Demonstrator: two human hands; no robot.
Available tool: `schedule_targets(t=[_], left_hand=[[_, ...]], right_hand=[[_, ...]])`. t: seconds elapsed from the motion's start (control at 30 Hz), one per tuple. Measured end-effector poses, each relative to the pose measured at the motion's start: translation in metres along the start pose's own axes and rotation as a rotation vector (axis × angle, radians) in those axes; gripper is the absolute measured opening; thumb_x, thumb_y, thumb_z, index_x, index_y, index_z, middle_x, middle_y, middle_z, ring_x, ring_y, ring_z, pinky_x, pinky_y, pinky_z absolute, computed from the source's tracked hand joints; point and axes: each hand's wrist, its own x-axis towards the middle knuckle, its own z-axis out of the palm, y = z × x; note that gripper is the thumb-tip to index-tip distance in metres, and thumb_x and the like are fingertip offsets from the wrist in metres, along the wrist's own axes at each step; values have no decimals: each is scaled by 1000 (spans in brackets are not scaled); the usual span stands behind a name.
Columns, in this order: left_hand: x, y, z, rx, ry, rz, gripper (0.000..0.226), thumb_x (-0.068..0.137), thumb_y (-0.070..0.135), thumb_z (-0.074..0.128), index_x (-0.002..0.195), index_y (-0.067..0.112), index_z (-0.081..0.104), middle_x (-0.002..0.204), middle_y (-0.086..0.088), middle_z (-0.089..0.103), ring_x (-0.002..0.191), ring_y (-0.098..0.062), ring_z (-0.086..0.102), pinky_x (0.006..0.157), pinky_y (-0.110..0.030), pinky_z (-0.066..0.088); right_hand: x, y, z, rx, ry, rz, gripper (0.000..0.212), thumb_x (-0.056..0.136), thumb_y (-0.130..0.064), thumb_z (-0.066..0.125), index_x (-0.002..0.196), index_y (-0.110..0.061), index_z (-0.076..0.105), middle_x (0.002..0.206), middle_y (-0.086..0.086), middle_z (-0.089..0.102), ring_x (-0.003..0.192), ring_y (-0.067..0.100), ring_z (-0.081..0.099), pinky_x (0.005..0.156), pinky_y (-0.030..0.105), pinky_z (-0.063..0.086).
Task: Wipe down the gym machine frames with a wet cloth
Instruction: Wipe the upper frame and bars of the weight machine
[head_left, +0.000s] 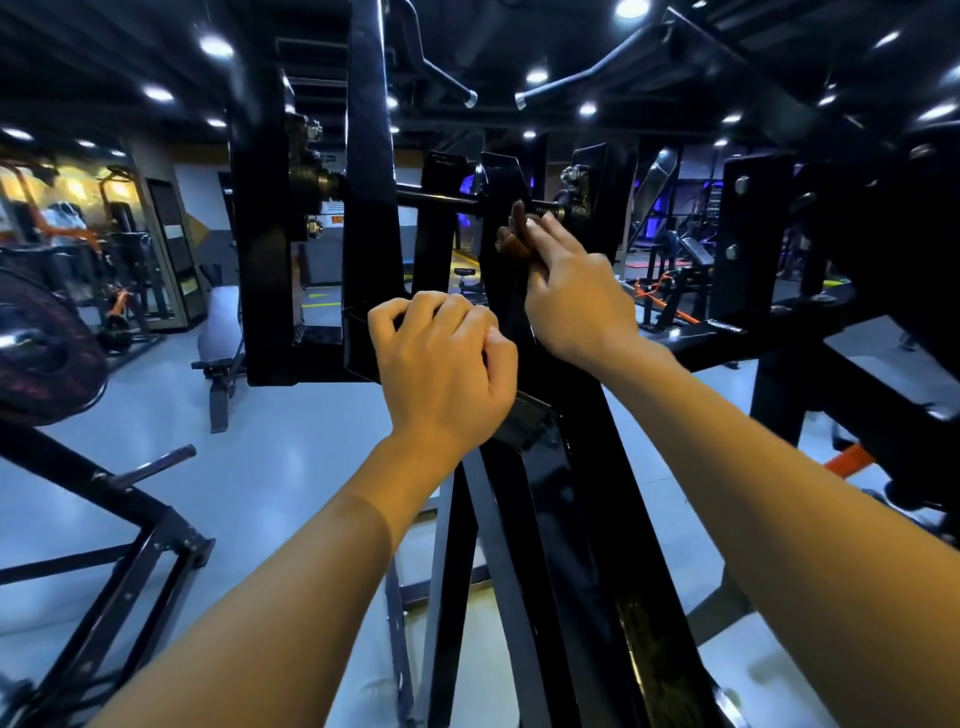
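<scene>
The right hand (574, 291) pinches a small dark brown cloth (514, 236) against the glossy black steel machine frame (561, 519) near its pivot bolt, mid-wipe; the left hand (441, 364) grips the frame below. Next, likely drag the cloth downward.

A brown cloth (511, 234) is pressed against the black machine frame (540, 467) near its pivot shaft (441, 198) by the right hand (576, 291). The frame's edge is gripped lower down by the left hand (447, 369), fingers curled. A weight plate (41, 343) is seen at left.
</scene>
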Motion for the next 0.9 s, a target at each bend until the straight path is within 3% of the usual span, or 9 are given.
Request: schedule_targets(t=[0.17, 0.33, 0.43, 0.57, 0.77, 0.9], left_hand=[[1, 2, -2, -15, -24, -31, 35, 93, 22, 42, 75, 19, 72, 80, 8, 69, 88, -16, 61, 91, -39, 31], [0, 3, -1, 7, -11, -27, 35, 95, 22, 41, 74, 19, 69, 79, 8, 68, 87, -17, 59, 90, -40, 32], [-1, 1, 2, -3, 26, -1, 33, 94, 20, 43, 72, 18, 68, 77, 8, 67, 85, -17, 60, 89, -40, 33], [-2, -3, 6, -27, 77, 26, 33, 91, 21, 43, 70, 19, 68, 75, 8, 67, 83, -17, 61, 88, -42, 34], [-4, -8, 11, -60, 143, 71, 33, 90, 23, 44, 69, 19, 70, 74, 8, 68, 81, -16, 63, 88, -41, 35], [-3, -12, 13, -54, 167, 96, 34, 91, 23, 44, 70, 18, 71, 75, 7, 68, 80, -17, 64, 86, -43, 38]], right_hand=[[-62, 4, -9, -17, 34, -109, 56, 106, -27, 44, 161, -35, 33, 169, -18, 23, 124, 27, 55, 87, 47, 57], [-123, 0, -21, -121, -4, -138, 64, 106, -27, 47, 163, -42, 22, 169, -27, 14, 128, 17, 40, 78, 34, 54], [-74, -8, -14, -157, 23, -124, 60, 108, -31, 42, 163, -39, 23, 170, -22, 15, 131, 22, 40, 83, 36, 50], [16, -18, -2, -142, -17, -34, 60, 105, -28, 38, 164, -33, 23, 172, -14, 16, 142, 31, 37, 108, 52, 44], [110, -25, 4, -94, -73, 40, 63, 100, -28, 34, 163, -33, 27, 171, -15, 18, 148, 30, 31, 116, 48, 32], [124, -24, 7, -61, -92, 53, 64, 100, -30, 35, 163, -34, 27, 171, -14, 19, 151, 30, 30, 121, 50, 29]])
